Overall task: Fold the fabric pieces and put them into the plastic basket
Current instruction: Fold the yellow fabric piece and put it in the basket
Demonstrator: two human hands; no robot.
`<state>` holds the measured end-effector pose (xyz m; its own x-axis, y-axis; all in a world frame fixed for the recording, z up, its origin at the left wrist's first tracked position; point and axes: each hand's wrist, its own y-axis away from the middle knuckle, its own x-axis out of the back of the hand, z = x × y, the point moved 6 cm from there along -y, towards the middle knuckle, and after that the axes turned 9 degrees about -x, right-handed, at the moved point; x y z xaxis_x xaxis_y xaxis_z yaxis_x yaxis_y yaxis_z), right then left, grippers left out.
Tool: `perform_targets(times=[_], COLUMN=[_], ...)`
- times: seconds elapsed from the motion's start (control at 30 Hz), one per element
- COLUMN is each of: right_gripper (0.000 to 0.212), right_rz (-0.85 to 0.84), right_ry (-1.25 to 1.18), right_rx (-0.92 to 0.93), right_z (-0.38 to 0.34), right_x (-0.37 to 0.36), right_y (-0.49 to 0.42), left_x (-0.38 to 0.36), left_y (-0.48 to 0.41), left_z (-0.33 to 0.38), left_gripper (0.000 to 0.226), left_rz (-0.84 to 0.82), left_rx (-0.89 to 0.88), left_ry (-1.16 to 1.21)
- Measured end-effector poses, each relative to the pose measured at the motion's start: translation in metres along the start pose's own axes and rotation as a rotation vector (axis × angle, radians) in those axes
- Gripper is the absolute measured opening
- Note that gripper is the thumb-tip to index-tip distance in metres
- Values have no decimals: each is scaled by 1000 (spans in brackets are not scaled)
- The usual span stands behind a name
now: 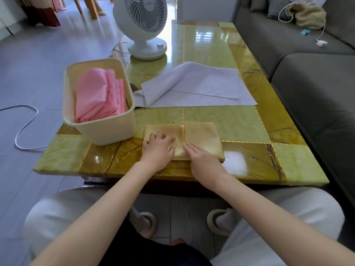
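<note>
A folded yellow fabric piece [201, 137] lies near the table's front edge, with a fold line down its middle. My left hand [158, 148] rests on its left half with fingers slightly bent. My right hand [203, 160] presses flat on it just right of the fold. To the left stands a cream plastic basket [107, 129] holding folded pink fabric [98, 95]. Behind the yellow piece a white fabric piece [201, 87] lies spread out, one corner turned over.
The green and brown stone table [249, 166] fills the middle. A white fan [142, 25] stands at its far left. A grey sofa [317, 93] runs along the right side. A white cable [25, 123] loops on the floor at left.
</note>
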<state>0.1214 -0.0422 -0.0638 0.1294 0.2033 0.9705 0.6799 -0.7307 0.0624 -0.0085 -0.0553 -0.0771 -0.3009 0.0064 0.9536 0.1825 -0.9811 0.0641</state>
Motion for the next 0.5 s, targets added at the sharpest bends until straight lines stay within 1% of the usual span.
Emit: perform_targets(times=[0.1,0.23,0.27,0.33,0.4,0.5], right_gripper=[67,63,60,54,47,38], right_rz=[-60,-134,-141,-130,-101,-102], right_ry=[32,101,114,118,81,-133], right_rx=[51,39,33,19,14,-62], right_z=[-10,-15,-16,-16,-19,-18], right_x=[-10,-22,-22,-21,-17,-4], right_y=[-1,-3,-4,-7,-9,-12], left_x=[7,17,19,23,27,37], left_y=[1,12,15,18,20,17], left_z=[-5,-23,-28,-34,-36,-24], left_gripper=[39,43,46,52,57,55], left_rz=[61,164,180,220,258,300], left_rx=[58,202,251,331,372,343], left_ry=[98,156,224,453,670,797])
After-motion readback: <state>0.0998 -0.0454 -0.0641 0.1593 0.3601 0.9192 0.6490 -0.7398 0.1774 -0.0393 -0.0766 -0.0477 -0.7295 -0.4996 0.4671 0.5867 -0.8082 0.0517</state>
